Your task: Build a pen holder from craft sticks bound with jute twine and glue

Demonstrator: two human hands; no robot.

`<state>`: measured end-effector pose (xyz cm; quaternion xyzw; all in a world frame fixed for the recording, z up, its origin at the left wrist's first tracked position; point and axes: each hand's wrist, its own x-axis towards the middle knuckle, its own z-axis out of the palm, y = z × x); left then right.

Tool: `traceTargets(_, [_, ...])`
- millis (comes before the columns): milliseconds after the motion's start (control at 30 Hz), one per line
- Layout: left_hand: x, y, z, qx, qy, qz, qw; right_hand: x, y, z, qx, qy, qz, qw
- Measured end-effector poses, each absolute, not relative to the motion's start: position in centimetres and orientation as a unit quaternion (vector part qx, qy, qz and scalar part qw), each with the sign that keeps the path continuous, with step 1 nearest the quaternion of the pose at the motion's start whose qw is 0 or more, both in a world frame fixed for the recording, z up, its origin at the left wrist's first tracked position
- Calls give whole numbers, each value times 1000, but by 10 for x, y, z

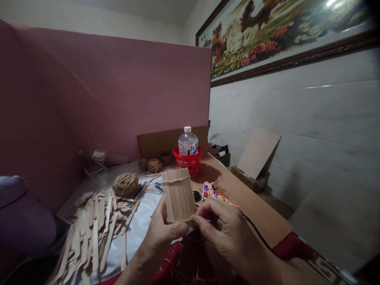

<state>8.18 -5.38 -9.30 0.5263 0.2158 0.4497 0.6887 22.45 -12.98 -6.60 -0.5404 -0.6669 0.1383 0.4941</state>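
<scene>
1. Fingers of the right hand (225,225), in the head view, bend inward; thumb and forefinger tips come together at the lower right corner of a cup-shaped craft-stick piece (179,200). Whether they pinch a strand, I cannot tell.
2. Rising from the lower left, the left hand (162,229) is clamped on the piece, thumb laid along its lower front edge.
3. Behind the piece, the other left fingers are hidden. Both forearms run off the bottom edge; strands over the dark red cloth (175,255) below blur into shadow. A flower-patterned object (212,191) is partly covered by the right hand.
4. Held up between the hands, slightly tilted, the piece shows pale flat sticks side by side, with jute twine (177,181) near the top and along the lower edge.
</scene>
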Motion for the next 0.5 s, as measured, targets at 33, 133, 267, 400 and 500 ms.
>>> traceTargets(33, [81, -54, -92, 531, 211, 444, 690, 225, -130, -65, -546, -662, 149, 491])
traceTargets(133, [83, -56, -91, 541, 233, 451, 671, 227, -132, -64, -551, -665, 144, 484])
traceTargets(267, [86, -56, -93, 539, 252, 470, 652, 227, -135, -65, -532, -687, 93, 487])
traceTargets(400, [86, -55, -94, 539, 252, 479, 645, 225, -133, -68, -540, -677, 104, 489])
traceTargets(500, [86, -52, -96, 535, 277, 480, 638, 224, -130, -68, -543, -669, 146, 486])
